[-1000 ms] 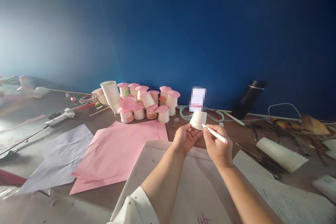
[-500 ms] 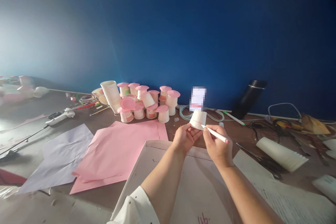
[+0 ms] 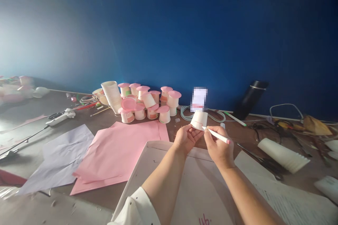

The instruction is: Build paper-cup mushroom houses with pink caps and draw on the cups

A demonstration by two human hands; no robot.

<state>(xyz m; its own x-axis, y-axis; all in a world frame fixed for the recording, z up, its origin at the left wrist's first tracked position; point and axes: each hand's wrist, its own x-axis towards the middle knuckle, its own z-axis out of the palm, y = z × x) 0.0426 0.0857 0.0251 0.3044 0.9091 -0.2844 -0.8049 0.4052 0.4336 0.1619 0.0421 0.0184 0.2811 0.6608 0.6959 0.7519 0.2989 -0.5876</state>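
White cup (image 3: pixel 200 117) held upside down over desk (image 3: pixel 174 132) by half-curled left hand (image 3: pixel 186 137); pen (image 3: pixel 219 135) pinched by right hand (image 3: pixel 221 149), tip at cup wall. Red line (image 3: pixel 198 122) drawn, rest seemingly unmarked; pink-topped cups (image 3: pixel 164 115) stacked, several decorated.

Craft workspace; pink paper (image 3: pixel 118 151), pink-topped cups (image 3: pixel 164 117)

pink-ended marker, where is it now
In the head view, the pink-ended marker is right of centre in the right hand, its tip at the paper cup in the left hand.
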